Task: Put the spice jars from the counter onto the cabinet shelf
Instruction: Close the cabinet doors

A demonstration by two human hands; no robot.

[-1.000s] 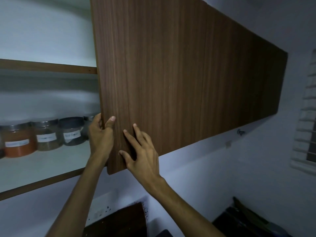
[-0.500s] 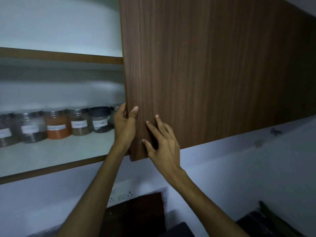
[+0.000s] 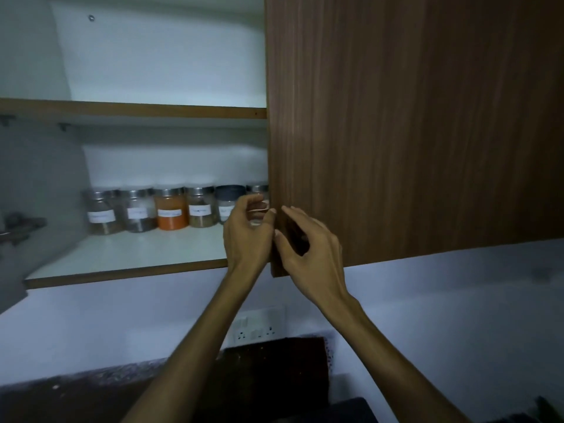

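Our left hand (image 3: 247, 236) and right hand (image 3: 308, 245) have loosened, fingers half-curled and empty, off the door (image 3: 396, 132) edge at 12 o'clock, the jars (image 3: 171, 209) already shelved.

A home kitchen: wall cabinet (image 3: 396, 132), labelled spice jars (image 3: 171, 210), counter (image 3: 76, 392).

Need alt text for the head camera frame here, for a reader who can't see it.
Two bare hands reach up to the lower corner of a brown cabinet door: the left hand at its edge, the right hand in front of its face. Left of the door, six labelled spice jars stand in a row on the lower shelf.
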